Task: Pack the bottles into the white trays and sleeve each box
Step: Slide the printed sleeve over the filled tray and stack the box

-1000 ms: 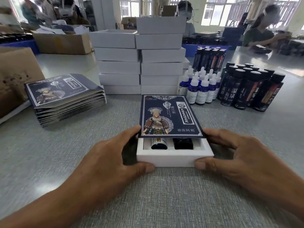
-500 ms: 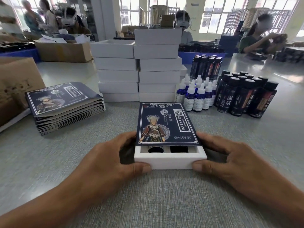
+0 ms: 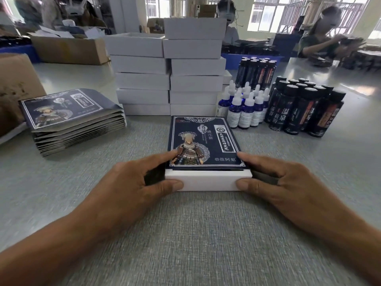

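On the grey textured table (image 3: 195,234), the left hand (image 3: 132,182) and right hand (image 3: 282,182) clamp the white tray (image 3: 208,182) between them, its dark sleeve (image 3: 204,141) nearly covering it. Beyond the fingers stand stacked white boxes (image 3: 169,79), bottles (image 3: 299,108); workers sit by bright windows (image 3: 268,13).

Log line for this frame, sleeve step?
step: sleeving | left hand: holds white tray | right hand: holds tray | dark sleeve: nearly closed, tray edge showing
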### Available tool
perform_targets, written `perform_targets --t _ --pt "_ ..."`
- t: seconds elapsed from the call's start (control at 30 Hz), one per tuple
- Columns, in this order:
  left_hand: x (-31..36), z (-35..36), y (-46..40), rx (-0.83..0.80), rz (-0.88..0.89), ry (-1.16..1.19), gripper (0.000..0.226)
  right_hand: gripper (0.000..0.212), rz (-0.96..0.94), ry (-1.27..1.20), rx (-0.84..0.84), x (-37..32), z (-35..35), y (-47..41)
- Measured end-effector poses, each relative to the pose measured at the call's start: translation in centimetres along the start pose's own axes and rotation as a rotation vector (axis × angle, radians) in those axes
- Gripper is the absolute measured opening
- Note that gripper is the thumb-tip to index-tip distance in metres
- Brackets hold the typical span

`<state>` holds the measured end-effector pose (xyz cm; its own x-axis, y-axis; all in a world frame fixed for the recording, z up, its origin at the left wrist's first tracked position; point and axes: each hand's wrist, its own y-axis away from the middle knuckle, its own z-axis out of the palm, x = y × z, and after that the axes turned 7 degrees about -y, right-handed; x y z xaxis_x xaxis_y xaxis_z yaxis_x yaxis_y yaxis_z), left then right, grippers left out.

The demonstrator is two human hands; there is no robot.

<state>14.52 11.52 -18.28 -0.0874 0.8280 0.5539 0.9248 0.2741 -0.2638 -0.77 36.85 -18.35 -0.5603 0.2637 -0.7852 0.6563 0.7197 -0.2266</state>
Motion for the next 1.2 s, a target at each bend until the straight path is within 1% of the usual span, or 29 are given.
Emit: perform_targets --t 0.13,0.23,0.3,0.57,0.73,0.9,1.0,1.1,1.2 --pt "-0.2 0.3 -0.2 0.044 -0.004 0.025 0.064 0.056 -0.014 -0.031 0.076 0.1 0.3 -0.1" --pt "-0.2 0.1 -0.2 0.026 -0.003 0.042 0.063 0.052 -0.013 -0.035 0.097 0.1 0.4 -0.1" --pt "-0.3 0.0 -0.2 0.021 -0.006 0.042 0.06 0.049 -0.013 -0.036 0.123 0.2 0.4 0.0" --pt "-0.2 0.8 0.1 0.107 -0.039 0.086 0.044 0.037 -0.037 -0.11 0.194 0.2 0.6 0.2" --pt "0.2 0.8 0.3 0.12 -0.025 0.065 0.041 0.036 -0.055 -0.095 0.224 0.1 0.7 0.3" --pt "0.1 0.9 0.3 0.104 0.007 0.083 0.036 0.038 -0.053 -0.082 0.21 0.1 0.7 0.4" --pt "-0.3 0.7 0.1 0.047 -0.002 0.075 0.04 0.039 -0.05 -0.068 0.205 0.2 0.6 0.4" --pt "-0.5 0.1 -1.2 -0.025 -0.044 0.151 0.055 0.04 -0.055 -0.075 0.198 0.1 0.6 0.4" --pt "-1.1 -0.1 -5.1 0.042 -0.107 0.162 0.072 0.041 -0.055 -0.074 0.192 0.1 0.4 0.3"
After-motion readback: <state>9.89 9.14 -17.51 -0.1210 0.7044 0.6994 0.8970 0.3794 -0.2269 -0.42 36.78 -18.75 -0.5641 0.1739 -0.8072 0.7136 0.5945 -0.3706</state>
